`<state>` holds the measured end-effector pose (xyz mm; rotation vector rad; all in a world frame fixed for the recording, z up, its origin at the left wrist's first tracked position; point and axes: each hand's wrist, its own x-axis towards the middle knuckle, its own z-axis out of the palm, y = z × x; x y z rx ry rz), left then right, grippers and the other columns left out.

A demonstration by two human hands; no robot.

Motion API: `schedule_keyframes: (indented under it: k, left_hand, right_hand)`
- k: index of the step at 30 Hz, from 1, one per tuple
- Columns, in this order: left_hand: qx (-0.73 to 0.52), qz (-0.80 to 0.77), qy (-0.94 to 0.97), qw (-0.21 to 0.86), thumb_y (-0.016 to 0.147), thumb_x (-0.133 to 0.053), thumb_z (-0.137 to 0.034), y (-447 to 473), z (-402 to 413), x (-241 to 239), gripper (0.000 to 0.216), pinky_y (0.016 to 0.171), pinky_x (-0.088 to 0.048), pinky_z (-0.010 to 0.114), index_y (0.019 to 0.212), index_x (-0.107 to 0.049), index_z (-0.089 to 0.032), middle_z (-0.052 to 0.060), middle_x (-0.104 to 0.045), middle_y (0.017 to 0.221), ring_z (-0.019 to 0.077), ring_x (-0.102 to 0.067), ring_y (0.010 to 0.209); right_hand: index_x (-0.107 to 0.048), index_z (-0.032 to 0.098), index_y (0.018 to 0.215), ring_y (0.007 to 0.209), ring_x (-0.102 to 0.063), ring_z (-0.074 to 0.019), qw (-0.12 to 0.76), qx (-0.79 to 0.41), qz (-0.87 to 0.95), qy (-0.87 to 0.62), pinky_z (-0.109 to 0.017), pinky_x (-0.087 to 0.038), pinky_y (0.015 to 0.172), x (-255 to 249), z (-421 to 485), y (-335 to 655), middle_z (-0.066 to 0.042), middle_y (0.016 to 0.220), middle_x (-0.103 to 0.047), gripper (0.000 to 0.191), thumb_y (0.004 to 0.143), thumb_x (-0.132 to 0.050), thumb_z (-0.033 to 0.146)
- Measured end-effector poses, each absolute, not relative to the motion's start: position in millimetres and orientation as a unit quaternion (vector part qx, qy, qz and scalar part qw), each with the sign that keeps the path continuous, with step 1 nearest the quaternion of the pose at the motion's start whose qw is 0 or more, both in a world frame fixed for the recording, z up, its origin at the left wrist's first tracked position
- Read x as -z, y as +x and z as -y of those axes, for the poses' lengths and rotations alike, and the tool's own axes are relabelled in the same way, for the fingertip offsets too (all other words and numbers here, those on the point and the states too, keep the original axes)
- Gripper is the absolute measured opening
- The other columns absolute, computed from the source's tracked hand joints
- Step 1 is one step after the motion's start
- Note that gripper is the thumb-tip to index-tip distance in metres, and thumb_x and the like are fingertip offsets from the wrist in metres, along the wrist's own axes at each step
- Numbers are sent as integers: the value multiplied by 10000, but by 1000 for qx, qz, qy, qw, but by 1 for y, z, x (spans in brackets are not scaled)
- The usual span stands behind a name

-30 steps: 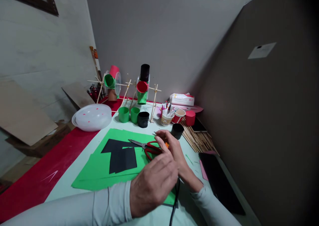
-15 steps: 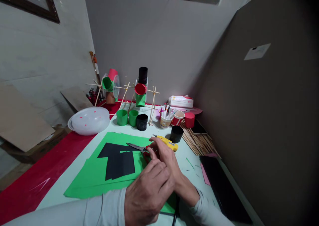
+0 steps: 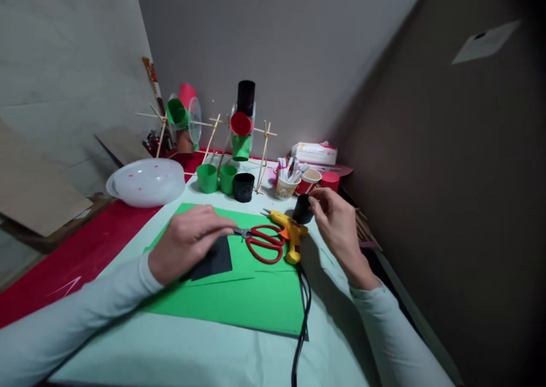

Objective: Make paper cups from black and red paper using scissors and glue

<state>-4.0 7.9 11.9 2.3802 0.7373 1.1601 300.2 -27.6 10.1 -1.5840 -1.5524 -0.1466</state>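
My left hand (image 3: 187,242) lies palm down on a black paper piece (image 3: 215,261), fingers loosely bent, holding nothing, fingertips near the blade tips of the red-handled scissors (image 3: 262,244). The black piece rests on a green paper sheet (image 3: 247,296). A yellow glue gun (image 3: 290,233) lies just right of the scissors, and its black cord (image 3: 301,330) runs toward me. My right hand (image 3: 336,225) reaches past the glue gun, with thumb and fingers pinched on the rim of a small black paper cup (image 3: 301,209).
Behind stand two green cups (image 3: 207,178), another black cup (image 3: 244,186), a stick frame with cups (image 3: 241,125), a cup of markers (image 3: 285,187), a red cup (image 3: 329,181) and a tissue pack (image 3: 313,153). A clear dome lid (image 3: 145,182) sits left. A brown partition closes the right side.
My hands have separated: the left moved left onto the black paper, the right moved right to the black cup. The glue gun and scissors now lie uncovered on the table.
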Motion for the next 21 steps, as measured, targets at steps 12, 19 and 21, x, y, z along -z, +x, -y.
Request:
schedule_keyframes:
  k: [12, 19, 21]
  left_hand:
    - [-158, -362, 898, 194, 796, -746, -371, -23, -36, 4, 237, 866, -447, 452, 907, -778, -164, 112, -716, 891, 340, -605, 967]
    - [-95, -381, 902, 179, 850, -700, -311, -24, -39, 8, 296, 928, -439, 446, 1082, -717, -127, 129, -689, 1020, 336, -592, 1053]
    - [-90, -387, 900, 182, 846, -702, -323, -24, -40, 9, 308, 912, -443, 433, 1086, -706, -130, 124, -677, 1019, 331, -596, 1045]
  right_hand:
    - [-707, 105, 1134, 904, -683, -332, 248, 121, 676, -683, -418, -504, 776, 14, 16, 316, -197, 1071, -734, 282, 938, -559, 242]
    - [-737, 149, 941, 809, -681, -302, 219, 141, 685, -680, -387, -486, 743, 14, 17, 313, -148, 940, -751, 213, 923, -533, 208]
    - [-733, 156, 925, 799, -680, -289, 225, 146, 686, -677, -375, -483, 734, 13, 18, 313, -137, 930, -755, 198, 908, -540, 198]
